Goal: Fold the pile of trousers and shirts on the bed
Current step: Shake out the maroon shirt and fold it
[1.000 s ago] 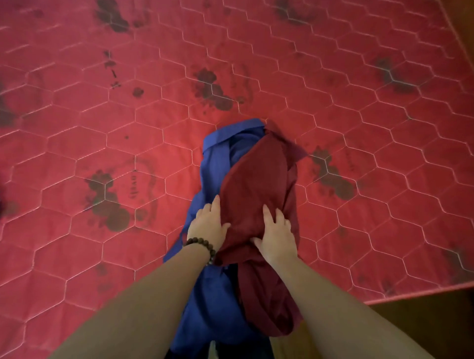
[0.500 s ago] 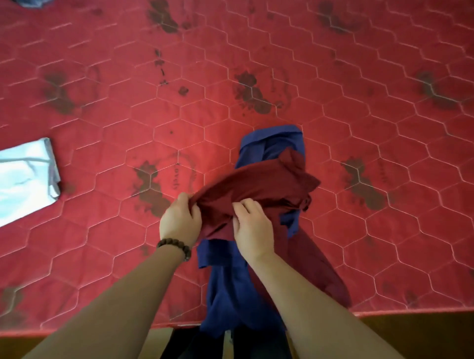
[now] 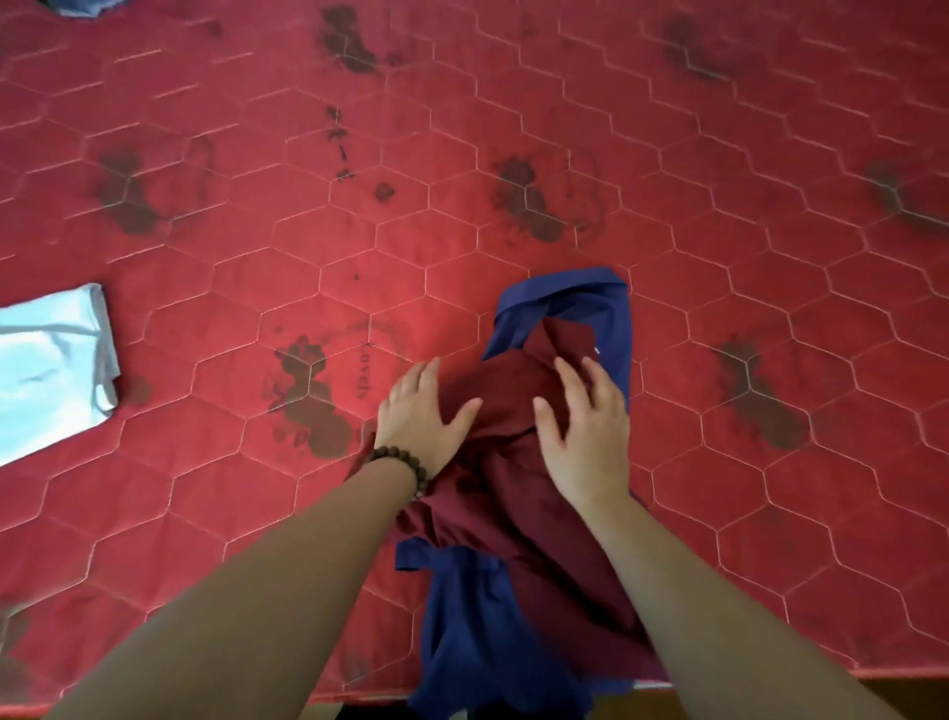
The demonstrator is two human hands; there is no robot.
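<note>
A crumpled maroon garment [image 3: 506, 411] lies on top of a blue garment [image 3: 595, 308] near the front edge of the red quilted bed [image 3: 462, 128]. The blue garment [image 3: 477, 632] hangs over the bed's edge below. My left hand [image 3: 418, 408], with a bead bracelet on the wrist, rests flat with fingers spread on the maroon cloth's left side. My right hand [image 3: 585, 426] lies flat with fingers apart on its right side. Neither hand pinches the cloth.
A folded pale blue-white garment [image 3: 49, 365] lies at the left edge of the bed. A bit of grey-blue cloth [image 3: 84, 6] shows at the top left corner. Dark printed patches dot the cover. The bed's front edge [image 3: 770, 683] runs along the bottom.
Both hands held the maroon garment bunched up half a second ago. Now they have let go and lie flat and spread on it, with the cloth lowered onto the blue garment.
</note>
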